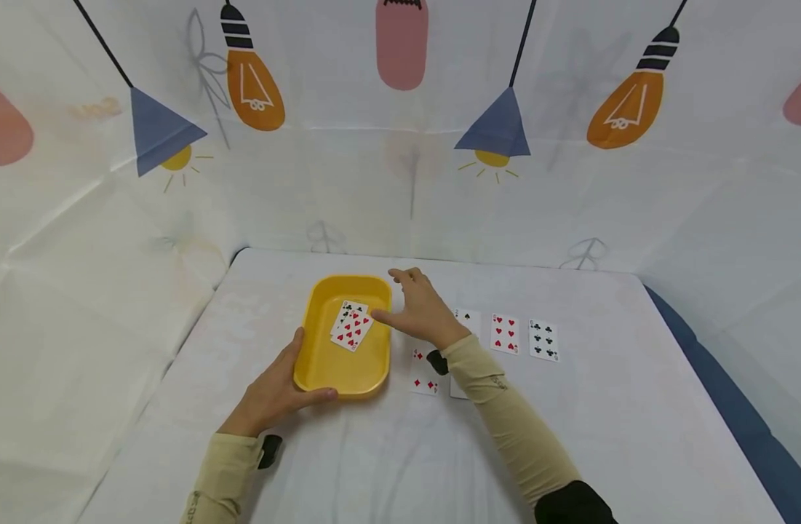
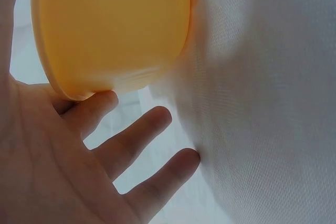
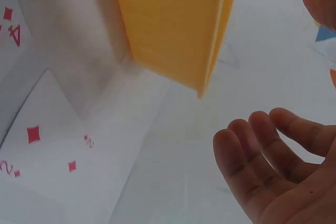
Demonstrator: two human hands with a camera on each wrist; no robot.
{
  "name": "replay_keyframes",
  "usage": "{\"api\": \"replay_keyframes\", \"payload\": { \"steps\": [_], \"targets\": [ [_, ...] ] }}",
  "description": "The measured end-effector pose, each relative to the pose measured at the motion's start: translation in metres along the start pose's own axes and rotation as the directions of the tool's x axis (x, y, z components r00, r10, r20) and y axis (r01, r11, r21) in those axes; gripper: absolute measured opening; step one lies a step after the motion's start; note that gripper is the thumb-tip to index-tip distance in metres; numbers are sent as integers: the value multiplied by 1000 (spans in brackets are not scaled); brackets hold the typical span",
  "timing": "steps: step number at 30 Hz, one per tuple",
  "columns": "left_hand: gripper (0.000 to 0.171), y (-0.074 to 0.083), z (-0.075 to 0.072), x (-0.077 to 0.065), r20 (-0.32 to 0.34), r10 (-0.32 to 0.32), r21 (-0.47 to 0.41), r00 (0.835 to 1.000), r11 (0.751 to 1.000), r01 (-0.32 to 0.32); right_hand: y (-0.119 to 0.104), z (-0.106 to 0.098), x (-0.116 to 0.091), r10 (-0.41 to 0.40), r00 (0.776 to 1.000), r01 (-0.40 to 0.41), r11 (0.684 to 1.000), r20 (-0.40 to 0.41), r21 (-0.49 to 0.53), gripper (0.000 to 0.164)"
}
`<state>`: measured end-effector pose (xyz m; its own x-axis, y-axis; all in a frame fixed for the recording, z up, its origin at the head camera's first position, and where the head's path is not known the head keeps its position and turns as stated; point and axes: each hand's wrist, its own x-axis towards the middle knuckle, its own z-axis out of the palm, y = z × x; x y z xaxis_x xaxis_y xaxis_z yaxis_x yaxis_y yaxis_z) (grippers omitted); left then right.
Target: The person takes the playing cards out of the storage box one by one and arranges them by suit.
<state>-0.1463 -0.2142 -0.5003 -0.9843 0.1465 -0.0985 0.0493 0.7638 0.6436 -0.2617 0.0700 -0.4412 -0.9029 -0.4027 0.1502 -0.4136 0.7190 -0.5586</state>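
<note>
A yellow plastic tray point(image 1: 377, 364) stands on the white-covered table, with two overlapping playing cards inside: a heart card point(image 1: 352, 331) lies partly over a club card point(image 1: 343, 308). My left hand point(image 1: 276, 382) holds the tray's near left corner, thumb at the near rim and fingers along the left side. The left wrist view shows the lower fingers point(image 2: 152, 182) spread off the tray. Over the tray's right edge hovers my right hand point(image 1: 423, 309), fingers loosely bent and apart from the thumb, holding nothing. Beneath the right wrist lies a diamond card point(image 1: 423, 375), partly covered.
Right of the right hand lie a spade card point(image 1: 468, 318), a six of hearts point(image 1: 505, 335) and a club card point(image 1: 544, 340) in a row. Another card point(image 1: 457, 390) is mostly hidden under the right forearm. A printed cloth point(image 1: 348, 189) hangs behind the table.
</note>
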Motion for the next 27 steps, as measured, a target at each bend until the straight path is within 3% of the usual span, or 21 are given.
{"api": "replay_keyframes", "payload": {
  "steps": [9, 17, 27],
  "targets": [
    [135, -2, -1, 0, 1, 11, -7, 1000, 1000, -11, -16, 29, 12, -7, 997, 7, 1000, 76, 10, 90],
    [136, 1, -3, 0, -5, 23, -13, 1000, 1000, -23, -21, 41, 20, -9, 996, 13, 999, 90, -42, 90],
    [133, -2, -2, 0, -1, 27, -23, 1000, 999, -27, -25, 57, 28, 15, 985, 2, 995, 170, -98, 95]
  ]
}}
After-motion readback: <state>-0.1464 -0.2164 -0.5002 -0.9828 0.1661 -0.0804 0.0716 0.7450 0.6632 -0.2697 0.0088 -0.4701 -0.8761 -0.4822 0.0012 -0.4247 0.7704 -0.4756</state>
